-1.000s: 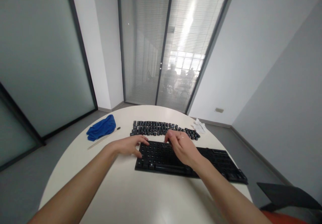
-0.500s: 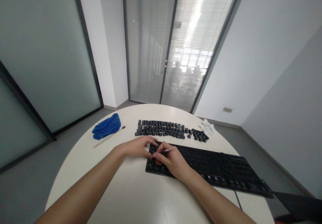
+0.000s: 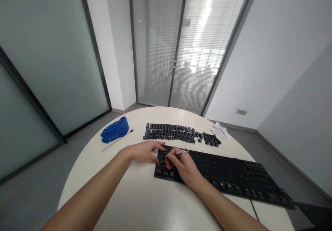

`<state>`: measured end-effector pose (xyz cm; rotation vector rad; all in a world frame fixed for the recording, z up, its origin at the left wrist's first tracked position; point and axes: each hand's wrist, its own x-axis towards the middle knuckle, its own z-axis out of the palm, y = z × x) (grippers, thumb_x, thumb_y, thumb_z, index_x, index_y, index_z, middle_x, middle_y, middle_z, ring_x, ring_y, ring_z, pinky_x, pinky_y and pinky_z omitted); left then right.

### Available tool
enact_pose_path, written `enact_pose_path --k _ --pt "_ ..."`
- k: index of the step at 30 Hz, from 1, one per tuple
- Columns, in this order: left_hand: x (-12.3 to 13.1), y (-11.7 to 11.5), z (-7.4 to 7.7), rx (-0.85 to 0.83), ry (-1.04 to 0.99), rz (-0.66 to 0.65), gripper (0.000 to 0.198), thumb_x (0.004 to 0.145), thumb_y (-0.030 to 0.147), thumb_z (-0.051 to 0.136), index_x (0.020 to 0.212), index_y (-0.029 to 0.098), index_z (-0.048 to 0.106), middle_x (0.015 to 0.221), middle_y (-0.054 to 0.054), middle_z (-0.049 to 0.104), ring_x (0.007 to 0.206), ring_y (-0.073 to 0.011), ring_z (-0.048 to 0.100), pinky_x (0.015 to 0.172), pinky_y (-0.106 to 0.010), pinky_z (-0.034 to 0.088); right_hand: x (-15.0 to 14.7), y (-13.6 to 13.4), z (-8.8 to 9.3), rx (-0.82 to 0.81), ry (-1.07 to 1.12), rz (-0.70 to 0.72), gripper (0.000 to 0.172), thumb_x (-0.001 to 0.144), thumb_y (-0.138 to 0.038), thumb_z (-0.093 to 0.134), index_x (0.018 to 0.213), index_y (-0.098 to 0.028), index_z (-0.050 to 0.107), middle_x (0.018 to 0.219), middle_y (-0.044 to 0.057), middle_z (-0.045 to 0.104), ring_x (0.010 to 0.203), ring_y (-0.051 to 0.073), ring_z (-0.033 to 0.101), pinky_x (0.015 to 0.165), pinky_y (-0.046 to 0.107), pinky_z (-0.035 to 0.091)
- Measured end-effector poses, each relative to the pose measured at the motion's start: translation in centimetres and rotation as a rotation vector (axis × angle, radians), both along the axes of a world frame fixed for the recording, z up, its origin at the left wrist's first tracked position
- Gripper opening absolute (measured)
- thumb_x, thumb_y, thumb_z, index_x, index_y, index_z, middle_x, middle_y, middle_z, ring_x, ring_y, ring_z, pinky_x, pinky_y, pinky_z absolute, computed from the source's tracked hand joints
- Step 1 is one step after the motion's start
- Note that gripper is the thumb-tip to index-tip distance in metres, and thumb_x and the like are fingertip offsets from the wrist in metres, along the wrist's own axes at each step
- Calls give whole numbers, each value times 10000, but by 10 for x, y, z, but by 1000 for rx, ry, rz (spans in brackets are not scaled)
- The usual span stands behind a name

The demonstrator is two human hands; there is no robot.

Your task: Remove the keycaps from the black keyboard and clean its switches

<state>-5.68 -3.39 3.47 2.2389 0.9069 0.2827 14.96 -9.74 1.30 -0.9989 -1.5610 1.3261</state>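
One black keyboard (image 3: 223, 172) is laid right of centre on one surface (image 3: 135, 193). Its left end is touched by the parted fingers of the left hand (image 3: 142, 151); one thin tool (image 3: 183, 151) is pinched between the right hand's (image 3: 183, 165) closed fingers. Dozens of keycaps (image 3: 168, 132) are set beyond, one blue cloth (image 3: 115, 130) and one stick (image 3: 116, 143) left, one white tissue (image 3: 221, 131) far right.

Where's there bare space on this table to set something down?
Biggest bare patch: the near tabletop, bounded by your forearms and the keyboard. A smaller one lies between the thin stick by the blue cloth and your left forearm. It's crowded around your left hand and right hand on the keyboard, and beyond it, among loose keycaps.
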Motion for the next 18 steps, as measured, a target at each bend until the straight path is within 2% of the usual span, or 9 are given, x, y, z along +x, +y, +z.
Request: enact_pose_path --k 5,13,18 --pt "0 0 -2 7 -8 18 607 674 148 787 1251 277 649 1507 -82 434 1360 -270 444 1122 -396 336 0 1 0 15 -35 27 409 872 -580 577 751 -191 546 643 -2 617 590 138 565 599 267 461" --pt "1 -1 1 12 26 -12 555 713 182 769 1250 258 654 1512 -85 428 1360 -289 438 1127 -388 318 -3 -5 7 207 -324 27 271 946 -353 543 735 -186 577 677 5 636 647 141 565 652 250 414" --pt "1 -2 3 12 43 -5 555 714 181 763 1254 241 653 1518 -99 417 1358 -285 440 1126 -372 312 -8 -8 11 266 -408 -22 282 957 -336 522 726 -184 581 672 3 629 645 142 568 655 244 396"
